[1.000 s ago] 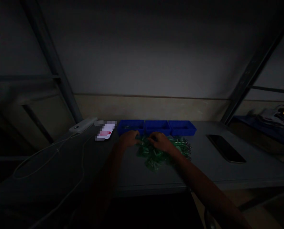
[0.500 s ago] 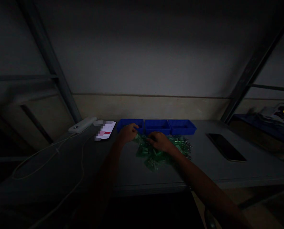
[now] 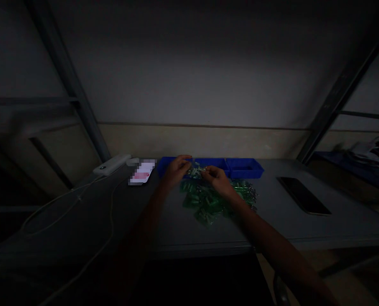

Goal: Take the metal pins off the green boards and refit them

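Between my two hands hangs a small clear plastic bag (image 3: 196, 171) with pale pieces inside, raised in front of the blue bins. My left hand (image 3: 177, 169) pinches its left side, and my right hand (image 3: 215, 176) pinches its right side. Below lies a pile of green-tinted plastic bags (image 3: 205, 202) holding small light parts; thin metal pieces (image 3: 252, 193) stick out at its right. It is too dark to tell the kind of the parts.
Three blue bins stand in a row at the back; the right bin (image 3: 245, 173) is unobstructed. A lit phone (image 3: 142, 173) and a white box-shaped device (image 3: 112, 164) with cables are at left. A dark phone (image 3: 303, 196) lies at right on the grey table (image 3: 176, 231).
Both hands have risen from the pile, bringing up a small bag that is now held between them. The camera view has shifted slightly.
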`<state>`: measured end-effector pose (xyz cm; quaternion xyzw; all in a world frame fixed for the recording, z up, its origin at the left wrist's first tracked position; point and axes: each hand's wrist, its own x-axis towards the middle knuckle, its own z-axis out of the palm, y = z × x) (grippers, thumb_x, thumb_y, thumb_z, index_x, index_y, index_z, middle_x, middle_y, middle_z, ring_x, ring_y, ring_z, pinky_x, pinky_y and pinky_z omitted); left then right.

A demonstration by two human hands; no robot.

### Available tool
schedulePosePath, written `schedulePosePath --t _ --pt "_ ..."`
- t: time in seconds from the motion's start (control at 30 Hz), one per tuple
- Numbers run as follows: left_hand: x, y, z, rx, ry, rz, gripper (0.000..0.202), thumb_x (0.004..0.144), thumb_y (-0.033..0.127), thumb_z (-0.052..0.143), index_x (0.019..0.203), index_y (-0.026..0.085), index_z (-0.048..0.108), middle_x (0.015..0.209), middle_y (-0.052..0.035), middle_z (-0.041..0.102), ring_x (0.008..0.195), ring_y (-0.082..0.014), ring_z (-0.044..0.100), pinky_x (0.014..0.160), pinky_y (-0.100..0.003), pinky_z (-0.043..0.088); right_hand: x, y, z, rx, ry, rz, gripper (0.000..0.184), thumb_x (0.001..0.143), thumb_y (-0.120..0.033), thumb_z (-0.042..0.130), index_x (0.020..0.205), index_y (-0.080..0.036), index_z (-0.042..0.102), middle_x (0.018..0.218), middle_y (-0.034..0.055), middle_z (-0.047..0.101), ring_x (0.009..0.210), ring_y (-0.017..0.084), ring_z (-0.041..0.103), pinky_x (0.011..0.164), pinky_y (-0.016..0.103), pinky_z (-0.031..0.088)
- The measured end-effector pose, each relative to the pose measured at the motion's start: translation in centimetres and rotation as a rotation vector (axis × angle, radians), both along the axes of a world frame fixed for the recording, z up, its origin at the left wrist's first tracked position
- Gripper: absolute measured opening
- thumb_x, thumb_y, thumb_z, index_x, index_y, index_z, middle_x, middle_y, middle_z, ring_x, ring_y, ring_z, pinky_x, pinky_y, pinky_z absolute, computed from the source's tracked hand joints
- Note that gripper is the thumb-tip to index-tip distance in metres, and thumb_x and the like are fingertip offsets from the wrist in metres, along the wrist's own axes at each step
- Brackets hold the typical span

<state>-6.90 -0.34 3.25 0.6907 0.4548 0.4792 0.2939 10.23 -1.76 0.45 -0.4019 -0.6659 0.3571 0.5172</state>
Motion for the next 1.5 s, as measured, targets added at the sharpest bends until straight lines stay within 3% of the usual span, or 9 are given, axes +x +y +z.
schedulePosePath --t 0.17,0.33,0.5,0.93,1.07,1.2,1.3,1.5 --pt "0.1 0.5 -1.4 0.287 0.496 0.311 0.028 0.082 0.026 0.049 0.106 0.015 0.057 0.111 -0.0122 0.058 0.107 -0.0238 0.051 0.094 -0.036 0.04 2.0 1.4 0.2 0.025 0.158 -0.179 0.025 0.069 -0.042 0.056 0.064 -0.018 0.049 0.056 -0.0036 0.048 0.055 0.01 0.044 0.053 0.022 0.036" --pt "0.1 0.7 -2.4 0.156 0.782 0.332 0.027 0.082 0.02 0.048 0.106 0.021 0.059 0.105 -0.0084 0.062 0.104 -0.024 0.054 0.092 -0.038 0.037 3.6 1.9 0.6 0.05 0.189 -0.32 0.025 0.069 -0.041 0.056 0.066 -0.017 0.052 0.056 -0.0031 0.049 0.056 0.01 0.045 0.053 0.022 0.036" --pt "0.5 0.9 -2.7 0.115 0.814 0.291 0.031 0.081 0.013 0.046 0.104 0.026 0.061 0.103 -0.0053 0.063 0.102 -0.0221 0.055 0.091 -0.037 0.036 3.4 2.0 0.3 0.049 0.142 -0.303 0.027 0.068 -0.044 0.054 0.067 -0.017 0.051 0.058 -0.0024 0.049 0.056 0.011 0.046 0.055 0.023 0.037" --pt "0.8 1.0 -2.9 0.177 0.698 0.23 0.027 0.079 0.017 0.051 0.103 0.021 0.063 0.106 -0.0081 0.059 0.105 -0.0224 0.053 0.094 -0.037 0.037 2.8 1.7 0.0 0.031 0.011 -0.226 0.029 0.067 -0.047 0.052 0.066 -0.018 0.05 0.059 -0.0029 0.047 0.057 0.011 0.043 0.056 0.024 0.036" --pt "0.8 1.0 -3.2 0.142 0.675 0.184 0.032 0.079 0.013 0.048 0.107 0.022 0.06 0.11 -0.0074 0.063 0.111 -0.0238 0.052 0.104 -0.048 0.024 2.5 1.7 -0.3 0.059 0.002 -0.2 0.025 0.068 -0.042 0.053 0.068 -0.017 0.053 0.062 -0.0023 0.05 0.061 0.012 0.046 0.06 0.024 0.038" --pt "0.5 1.0 -3.2 0.116 0.728 0.152 0.043 0.078 0.007 0.043 0.114 0.025 0.056 0.126 -0.0077 0.056 0.129 -0.0251 0.036 0.105 -0.061 0.007 2.3 1.6 -0.6 0.065 -0.031 -0.17 0.023 0.069 -0.04 0.052 0.072 -0.017 0.055 0.067 -0.0012 0.053 0.065 0.013 0.048 0.064 0.025 0.039" --pt "0.3 1.1 -3.1 0.118 0.782 0.14 0.048 0.077 0.006 0.041 0.117 0.028 0.054 0.131 -0.0054 0.052 0.134 -0.0231 0.028 0.104 -0.063 0.004 2.3 1.5 -0.6 0.049 -0.047 -0.159 0.022 0.07 -0.039 0.052 0.073 -0.017 0.055 0.069 -0.0005 0.054 0.067 0.014 0.049 0.067 0.027 0.038" --pt "-0.1 1.4 -3.3 0.133 0.831 0.155 0.048 0.078 0.009 0.041 0.118 0.032 0.053 0.133 -0.004 0.05 0.135 -0.0226 0.025 0.104 -0.062 0.006 2.1 1.3 -0.4 0.037 -0.063 -0.135 0.022 0.069 -0.039 0.051 0.069 -0.018 0.053 0.067 -0.0008 0.053 0.066 0.014 0.048 0.066 0.027 0.037"
